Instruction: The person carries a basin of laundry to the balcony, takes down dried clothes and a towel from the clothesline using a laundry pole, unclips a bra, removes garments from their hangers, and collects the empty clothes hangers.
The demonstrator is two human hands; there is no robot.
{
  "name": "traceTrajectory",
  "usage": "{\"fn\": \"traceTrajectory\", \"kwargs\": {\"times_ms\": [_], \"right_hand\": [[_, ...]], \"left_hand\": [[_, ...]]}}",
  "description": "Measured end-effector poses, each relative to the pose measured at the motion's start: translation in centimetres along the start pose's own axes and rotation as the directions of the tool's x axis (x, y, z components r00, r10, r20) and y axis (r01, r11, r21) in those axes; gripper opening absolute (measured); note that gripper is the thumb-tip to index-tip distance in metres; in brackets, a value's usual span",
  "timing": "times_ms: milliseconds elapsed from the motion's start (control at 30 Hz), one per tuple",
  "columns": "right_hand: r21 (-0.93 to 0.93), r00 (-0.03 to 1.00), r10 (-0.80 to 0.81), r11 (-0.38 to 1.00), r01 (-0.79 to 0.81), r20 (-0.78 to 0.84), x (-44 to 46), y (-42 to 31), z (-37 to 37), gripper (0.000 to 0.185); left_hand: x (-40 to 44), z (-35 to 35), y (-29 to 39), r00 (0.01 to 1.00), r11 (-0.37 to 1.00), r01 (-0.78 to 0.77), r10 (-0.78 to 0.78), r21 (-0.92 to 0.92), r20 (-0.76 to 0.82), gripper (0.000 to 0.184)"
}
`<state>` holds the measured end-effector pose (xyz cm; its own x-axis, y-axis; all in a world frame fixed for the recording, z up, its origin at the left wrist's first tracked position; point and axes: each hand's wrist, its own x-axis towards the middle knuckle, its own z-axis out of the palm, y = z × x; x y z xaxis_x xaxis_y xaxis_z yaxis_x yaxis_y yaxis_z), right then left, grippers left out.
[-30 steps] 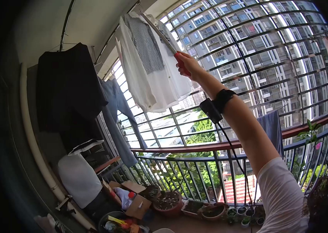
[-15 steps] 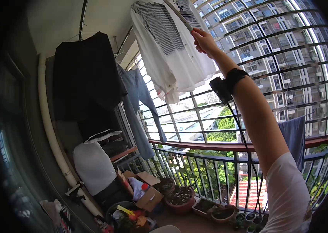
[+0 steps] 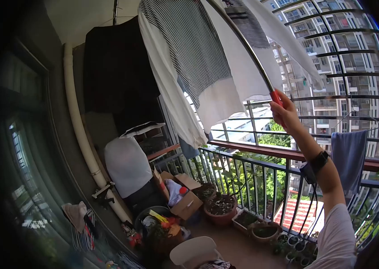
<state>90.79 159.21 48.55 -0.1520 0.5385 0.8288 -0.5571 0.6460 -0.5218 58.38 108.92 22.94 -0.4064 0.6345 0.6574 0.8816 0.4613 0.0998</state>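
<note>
- I see the right hand (image 3: 285,114) gripping the red end of a pole (image 3: 245,41); left hand out of view.
- Striped shirt (image 3: 194,49) hangs alongside, top cut off; I can't tell what holds it.
- Tilting the pole could drop it towards the flowerpot (image 3: 222,219); swinging wide might snag the window bars (image 3: 339,53).

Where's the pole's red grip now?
Head view, right of centre: the red grip is in the right hand, at the lower end of the pole.
</note>
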Motion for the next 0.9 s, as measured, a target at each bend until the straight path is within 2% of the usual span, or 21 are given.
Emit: {"fn": "traceTrajectory", "kwargs": {"times_ms": [67, 100, 133, 200, 267, 333, 400, 467, 533, 600, 667, 700, 767, 800, 833, 900], "right_hand": [[0.049, 0.997, 0.08, 0.996, -0.079, -0.024, -5.4, 2.6, -0.2, 0.053], [0.051, 0.988, 0.151, 0.987, -0.15, -0.025, -8.5, 3.5, 0.2, 0.056], [0.075, 0.989, 0.143, 0.986, -0.146, 0.037, -11.5, 4.9, 0.1, 0.057], [0.081, 0.979, 0.19, 0.977, -0.196, 0.068, -17.5, 7.7, 0.2, 0.059], [0.092, 0.945, 0.305, 0.944, -0.316, 0.118, -23.1, 9.0, 1.0, 0.064], [0.067, 0.914, 0.373, 0.919, -0.387, 0.162, -28.5, 11.4, 1.1, 0.063], [0.026, 0.891, 0.433, 0.898, -0.44, 0.134, -33.1, 11.0, 2.4, 0.052], [0.003, 0.832, 0.52, 0.848, -0.531, 0.194, -35.8, 8.3, 4.5, 0.049], [-0.054, 0.809, 0.534, 0.841, -0.539, 0.245, -39.7, 9.4, 4.4, 0.044], [-0.04, 0.776, 0.554, 0.821, -0.57, 0.302, -41.0, 9.3, 4.7, 0.043], [-0.075, 0.728, 0.566, 0.806, -0.587, 0.386, -41.2, 9.1, 4.9, 0.041], [-0.106, 0.7, 0.56, 0.808, -0.58, 0.443, -41.1, 9.2, 5.1, 0.04], [-0.051, 0.69, 0.517, 0.817, -0.574, 0.507, -42.2, 9.2, 6.6, 0.041], [0.003, 0.7, 0.473, 0.828, -0.561, 0.536, -43.0, 9.3, 7.2, 0.043], [-0.003, 0.642, 0.518, 0.779, -0.627, 0.565, -43.8, 9.5, 7.3, 0.044], [0.032, 0.624, 0.481, 0.776, -0.63, 0.616, -44.7, 9.6, 8.1, 0.045]], "left_hand": [[3.0, -3.5, 0.0, 0.998, 0.997, 0.002, -0.006, -0.081, -0.06, 0.051], [4.3, -4.8, -0.6, 0.991, 0.998, -0.058, 0.057, -0.006, -0.12, 0.047], [5.7, -6.2, -0.8, 0.977, 0.991, -0.113, 0.124, 0.072, -0.172, 0.043], [8.7, -8.8, 0.7, 0.929, 0.986, -0.162, 0.167, 0.043, -0.33, 0.049], [11.0, -11.3, 0.9, 0.9, 0.981, -0.195, 0.178, -0.003, -0.398, 0.046], [12.3, -13.8, 0.9, 0.956, 0.964, -0.157, 0.094, -0.216, -0.276, 0.053], [13.7, -15.4, 1.5, 0.953, 0.932, -0.153, 0.052, -0.327, -0.3, 0.05], [14.6, -16.9, 1.8, 0.947, 0.929, -0.135, 0.019, -0.345, -0.32, 0.047], [15.5, -17.9, 1.4, 0.937, 0.941, -0.125, 0.007, -0.316, -0.35, 0.05], [16.5, -18.7, 1.3, 0.938, 0.963, -0.112, 0.02, -0.245, -0.347, 0.049], [17.7, -19.3, 1.5, 0.929, 0.994, -0.108, 0.094, -0.018, -0.359, 0.048], [18.3, -19.7, 1.2, 0.934, 0.997, -0.072, 0.066, -0.006, -0.351, 0.048], [19.1, -20.3, 0.0, 0.876, 0.897, -0.107, 0.289, 0.429, -0.387, 0.042], [19.4, -20.6, -0.9, 0.888, 0.891, -0.078, 0.266, 0.448, -0.374, 0.042], [19.5, -20.8, -1.7, 0.898, 0.894, -0.029, 0.22, 0.446, -0.381, 0.036], [18.5, -21.8, -2.6, 0.914, 0.886, 0.039, 0.156, 0.463, -0.375, 0.031]]}}
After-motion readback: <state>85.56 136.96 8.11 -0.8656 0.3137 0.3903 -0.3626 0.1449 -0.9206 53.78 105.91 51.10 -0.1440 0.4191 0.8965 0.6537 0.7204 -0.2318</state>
